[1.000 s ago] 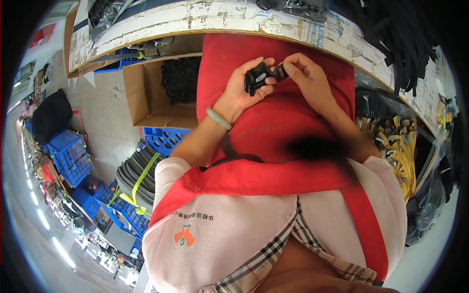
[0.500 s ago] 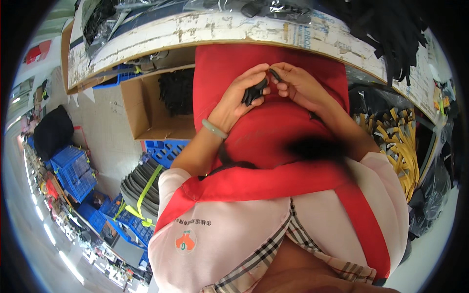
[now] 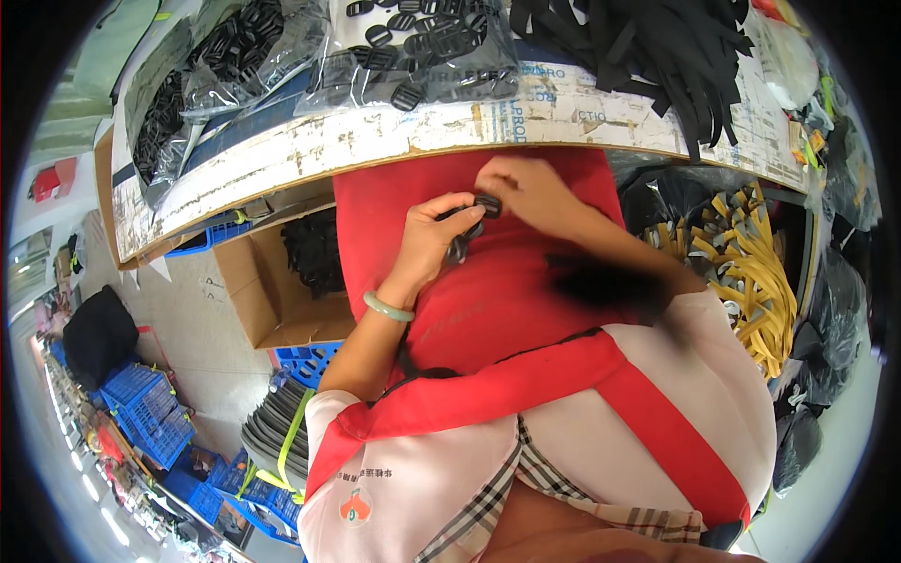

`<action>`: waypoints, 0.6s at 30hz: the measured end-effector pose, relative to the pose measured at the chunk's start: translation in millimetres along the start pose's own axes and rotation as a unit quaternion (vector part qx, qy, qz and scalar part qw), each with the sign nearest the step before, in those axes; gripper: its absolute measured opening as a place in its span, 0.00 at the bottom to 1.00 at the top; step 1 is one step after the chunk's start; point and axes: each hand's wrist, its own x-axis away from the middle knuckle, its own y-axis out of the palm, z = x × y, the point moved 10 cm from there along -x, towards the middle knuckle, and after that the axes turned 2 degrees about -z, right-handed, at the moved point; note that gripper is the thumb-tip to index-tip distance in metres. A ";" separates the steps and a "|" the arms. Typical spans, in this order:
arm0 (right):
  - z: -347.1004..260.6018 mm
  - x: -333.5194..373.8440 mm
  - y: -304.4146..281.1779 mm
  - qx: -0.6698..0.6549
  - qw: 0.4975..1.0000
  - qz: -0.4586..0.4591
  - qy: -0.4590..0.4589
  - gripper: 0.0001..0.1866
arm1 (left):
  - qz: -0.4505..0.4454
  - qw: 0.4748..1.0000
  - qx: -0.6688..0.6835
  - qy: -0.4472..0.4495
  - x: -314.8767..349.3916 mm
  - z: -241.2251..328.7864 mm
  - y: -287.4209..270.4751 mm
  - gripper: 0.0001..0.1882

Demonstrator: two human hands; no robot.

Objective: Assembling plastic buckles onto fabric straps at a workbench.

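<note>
The left hand [image 3: 430,236] pinches a small black plastic buckle [image 3: 487,202] just off the near edge of the worn white counter [image 3: 366,148]; the right hand [image 3: 530,195] beside it is blurred, its grip unclear. Above, a clear plastic bag [image 3: 324,83] holds black buckles [image 3: 407,96]. Under the counter's left end, an open brown cardboard box [image 3: 242,300] contains black pieces [image 3: 314,253].

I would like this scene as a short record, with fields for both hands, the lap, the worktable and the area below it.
Left hand: holds small black buckle-like pieces; pale green bracelet on wrist
Right hand: blurred, beside these pieces; grip unclear
Lap: red apron
Worktable: clear bag with black buckles; black straps
Below, left: open cardboard box, dark items inside
Below, right: yellow straps
</note>
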 end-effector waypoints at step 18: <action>-107.4 -5.5 -147.3 0.216 0.915 0.284 -0.187 0.09 | 0.106 0.992 0.050 -0.047 3.7 38.0 -28.5 0.07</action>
